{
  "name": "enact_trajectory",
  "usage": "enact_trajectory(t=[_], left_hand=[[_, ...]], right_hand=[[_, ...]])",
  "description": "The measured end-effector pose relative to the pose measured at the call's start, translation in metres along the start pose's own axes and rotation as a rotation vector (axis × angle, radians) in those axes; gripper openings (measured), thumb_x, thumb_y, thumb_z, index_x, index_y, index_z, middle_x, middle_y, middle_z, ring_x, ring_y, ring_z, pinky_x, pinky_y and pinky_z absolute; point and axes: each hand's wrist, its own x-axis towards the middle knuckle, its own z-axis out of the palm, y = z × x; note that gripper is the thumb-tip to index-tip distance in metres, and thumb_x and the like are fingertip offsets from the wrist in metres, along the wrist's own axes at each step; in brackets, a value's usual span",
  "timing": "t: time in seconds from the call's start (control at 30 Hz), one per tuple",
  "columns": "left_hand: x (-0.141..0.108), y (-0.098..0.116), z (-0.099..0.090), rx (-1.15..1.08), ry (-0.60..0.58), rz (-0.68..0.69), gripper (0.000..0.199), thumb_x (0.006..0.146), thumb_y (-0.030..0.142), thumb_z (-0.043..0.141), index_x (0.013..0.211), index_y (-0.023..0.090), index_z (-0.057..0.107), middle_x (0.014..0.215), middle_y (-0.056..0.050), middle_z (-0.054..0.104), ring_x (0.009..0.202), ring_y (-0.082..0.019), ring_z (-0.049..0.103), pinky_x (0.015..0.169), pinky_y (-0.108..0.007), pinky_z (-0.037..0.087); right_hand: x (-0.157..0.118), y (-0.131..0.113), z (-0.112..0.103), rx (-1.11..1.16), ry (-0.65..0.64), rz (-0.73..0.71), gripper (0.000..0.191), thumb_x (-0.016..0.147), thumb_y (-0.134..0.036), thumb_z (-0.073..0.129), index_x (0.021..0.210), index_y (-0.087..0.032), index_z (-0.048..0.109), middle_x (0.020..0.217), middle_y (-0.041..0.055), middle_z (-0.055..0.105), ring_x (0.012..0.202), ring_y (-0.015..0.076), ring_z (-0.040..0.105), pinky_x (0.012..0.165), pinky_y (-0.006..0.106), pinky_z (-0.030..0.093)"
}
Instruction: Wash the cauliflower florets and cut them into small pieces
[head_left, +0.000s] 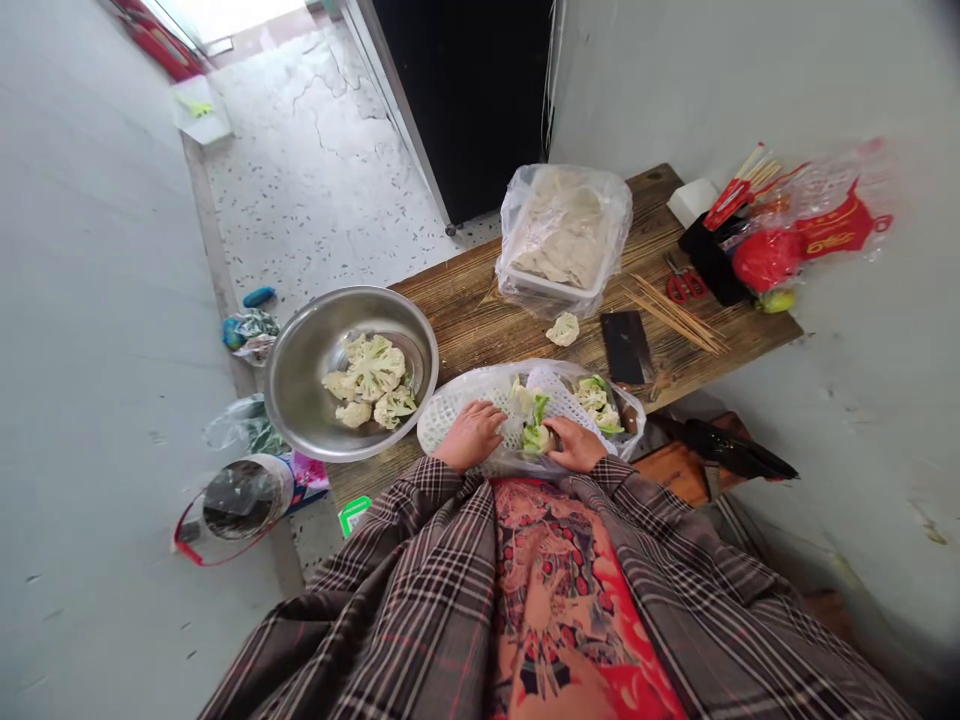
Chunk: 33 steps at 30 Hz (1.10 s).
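Strong white light comes from the doorway [244, 14], far left. The bowl [298, 365] shines softly, and the walls [90, 320] lean at the edges.

A wooden table [469, 315] seen from above: a person's left hand [472, 436], fingers loosely spread, is over white foam netting [441, 420] in a plastic bag [637, 420]. The right hand's [577, 444] curled fingers touch a leafy cauliflower piece [535, 437]. A steel bowl [300, 370] at left holds more cauliflower [373, 370].
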Motion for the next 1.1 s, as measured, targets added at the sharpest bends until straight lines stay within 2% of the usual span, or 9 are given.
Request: enact_trajectory(t=[0.2,0.3,0.4,0.47,0.57,0.67,0.8,0.93,1.1], left_hand=[[0.009,0.035,0.001,-0.529,0.093,-0.093,0.075,0.062,0.029,0.081,0.132,0.023,0.054,0.126,-0.013,0.061,0.117,-0.030,0.056,0.105,-0.049,0.039],[0.008,0.045,0.000,-0.883,0.131,-0.280,0.069,0.067,0.033,0.079,0.130,0.022,0.054,0.119,-0.010,0.065,0.105,-0.024,0.062,0.093,-0.041,0.051],[-0.001,0.044,-0.008,-1.115,0.294,-0.477,0.057,0.067,0.032,0.079,0.119,0.019,0.060,0.108,-0.007,0.066,0.093,-0.020,0.064,0.076,-0.034,0.058],[-0.009,0.040,-0.018,-1.177,0.419,-0.537,0.056,0.064,0.029,0.081,0.115,0.018,0.060,0.102,-0.005,0.066,0.086,-0.017,0.064,0.069,-0.031,0.059],[-0.020,0.033,-0.031,-1.182,0.512,-0.550,0.056,0.062,0.027,0.082,0.114,0.018,0.060,0.095,-0.002,0.065,0.079,-0.015,0.063,0.065,-0.028,0.059],[-0.024,0.032,-0.035,-1.170,0.519,-0.544,0.055,0.063,0.026,0.081,0.114,0.018,0.060,0.095,-0.002,0.066,0.078,-0.014,0.063,0.065,-0.028,0.059],[-0.021,0.036,-0.029,-1.176,0.495,-0.570,0.054,0.062,0.024,0.081,0.112,0.017,0.061,0.093,-0.002,0.066,0.078,-0.015,0.063,0.062,-0.028,0.059],[-0.018,0.039,-0.025,-1.198,0.489,-0.593,0.053,0.062,0.022,0.081,0.111,0.016,0.061,0.093,-0.003,0.066,0.078,-0.016,0.064,0.062,-0.029,0.059],[-0.022,0.034,-0.028,-1.236,0.496,-0.567,0.050,0.065,0.023,0.079,0.110,0.018,0.060,0.095,-0.003,0.065,0.076,-0.015,0.063,0.061,-0.029,0.059]], right_hand=[[0.009,-0.049,-0.030,0.165,0.200,-0.160,0.056,0.075,-0.024,0.068,0.129,-0.022,0.052,0.118,0.0127,0.061,0.109,0.0271,0.058,0.093,0.045,0.049],[0.024,-0.064,-0.036,0.271,0.156,-0.249,0.054,0.077,-0.030,0.068,0.129,-0.023,0.055,0.124,0.0125,0.059,0.112,0.0272,0.057,0.091,0.044,0.051],[0.029,-0.040,-0.055,0.356,0.054,-0.171,0.036,0.083,-0.035,0.062,0.117,-0.025,0.063,0.116,0.0083,0.064,0.091,0.0211,0.064,0.076,0.036,0.055],[0.023,-0.008,-0.073,0.254,0.105,0.010,0.027,0.086,-0.033,0.056,0.109,-0.023,0.067,0.104,0.0077,0.067,0.082,0.0186,0.064,0.076,0.034,0.053],[0.000,0.041,-0.093,-0.115,0.113,0.208,0.024,0.086,-0.027,0.056,0.105,-0.022,0.070,0.103,0.0094,0.067,0.092,0.0216,0.062,0.086,0.035,0.048],[-0.022,0.071,-0.090,-0.246,0.011,0.207,0.031,0.075,-0.020,0.065,0.106,-0.024,0.068,0.108,0.0077,0.065,0.098,0.0224,0.060,0.089,0.034,0.046],[-0.026,0.082,-0.076,-0.268,0.060,0.189,0.022,0.071,-0.017,0.062,0.093,-0.020,0.067,0.102,0.0078,0.063,0.098,0.0224,0.059,0.089,0.035,0.046],[-0.014,0.084,-0.082,-0.294,0.114,0.208,0.022,0.072,-0.018,0.057,0.094,-0.019,0.064,0.107,0.0096,0.059,0.103,0.0232,0.057,0.090,0.034,0.046],[0.007,0.071,-0.076,-0.396,-0.013,0.222,0.065,0.069,-0.014,0.060,0.132,-0.023,0.049,0.132,0.0116,0.048,0.103,0.0237,0.058,0.087,0.034,0.047]])
